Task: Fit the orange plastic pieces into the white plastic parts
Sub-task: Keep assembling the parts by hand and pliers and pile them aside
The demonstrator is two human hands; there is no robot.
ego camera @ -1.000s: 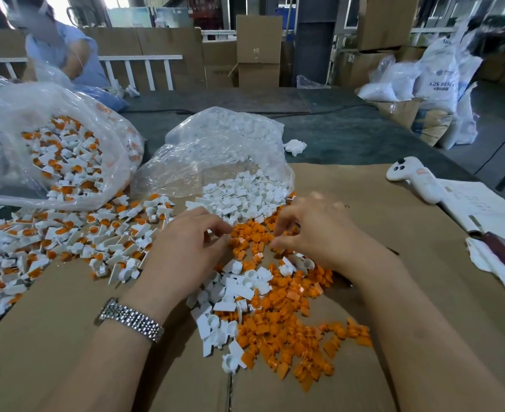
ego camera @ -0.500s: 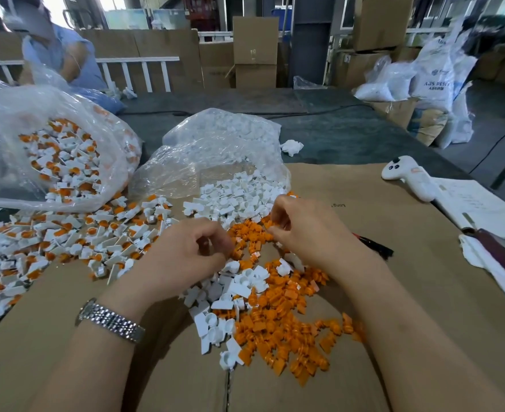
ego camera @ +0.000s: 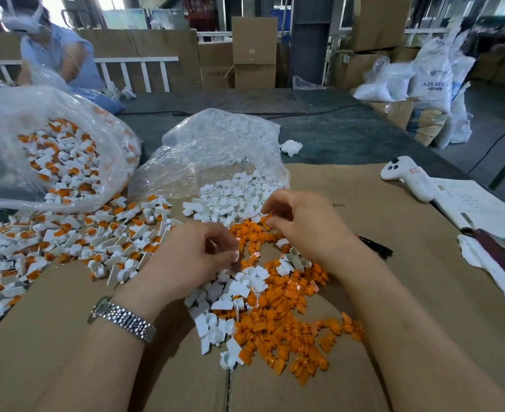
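A pile of loose orange pieces point(ego camera: 281, 322) lies on the cardboard point(ego camera: 408, 292) in front of me, with white parts point(ego camera: 230, 292) mixed in on its left. More white parts point(ego camera: 233, 200) spill from a clear bag point(ego camera: 215, 150). My left hand point(ego camera: 192, 260) is curled over the pile's left edge, and its thumb and fingers seem to pinch a small white part that is mostly hidden. My right hand point(ego camera: 304, 224) reaches to the far end of the orange pile, its fingertips pinching an orange piece there.
Fitted white-and-orange parts point(ego camera: 67, 242) cover the table at left, below a big clear bag point(ego camera: 61, 162) of them. A white controller point(ego camera: 408, 176), papers point(ego camera: 477, 206), a black pen point(ego camera: 373, 245) and a white cloth point(ego camera: 489, 269) lie at right. Another person point(ego camera: 52, 49) works at far left.
My hands have drawn apart. The right hand went up to the far edge of the orange pile; the left hand stayed curled near the middle.
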